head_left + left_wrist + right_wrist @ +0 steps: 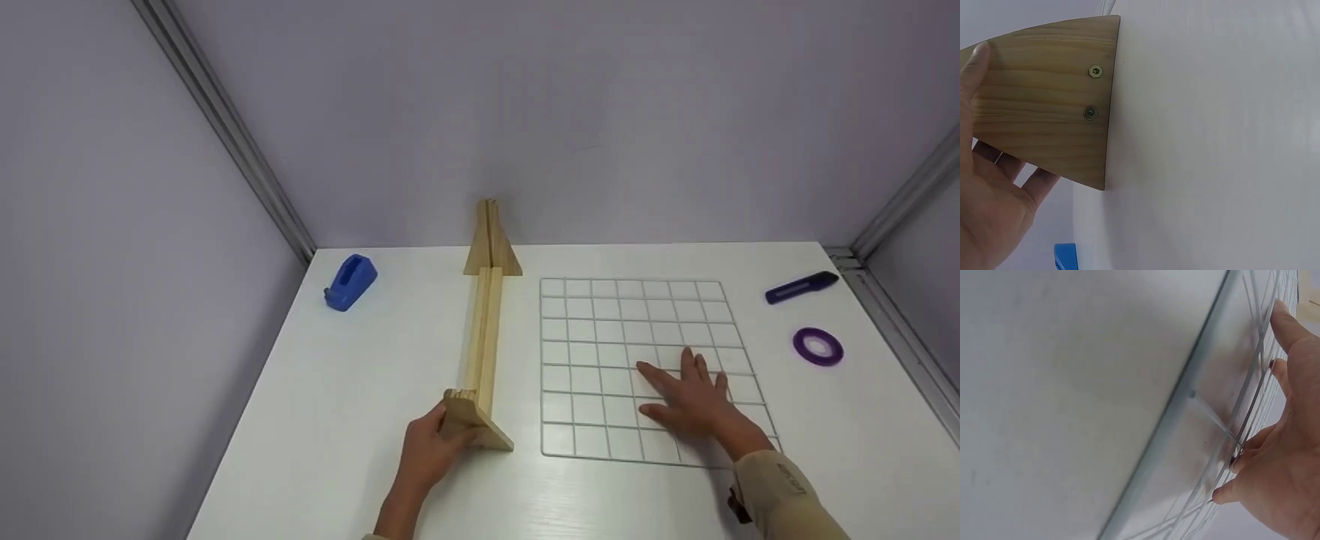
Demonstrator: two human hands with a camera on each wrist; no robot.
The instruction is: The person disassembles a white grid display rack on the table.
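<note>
A wooden stand (486, 330) lies along the table, with a long grooved bar joining two tapered end pieces. My left hand (431, 451) grips the near end piece (476, 424), thumb on its outer face and fingers around its far edge. Two bolts (1093, 93) show on that face in the left wrist view. To the right a white wire grid panel (600, 367) lies flat on the table. My right hand (688, 401) rests on the grid's right part with its fingers spread, and in the right wrist view the fingertips (1280, 309) touch the wires.
A blue tape dispenser (351, 282) stands at the back left of the white table (337, 405). On the right lie a dark utility knife (801, 287) and a purple ring-shaped roll (799, 346). The stand's far end piece (480, 244) is close to the back wall (600, 135).
</note>
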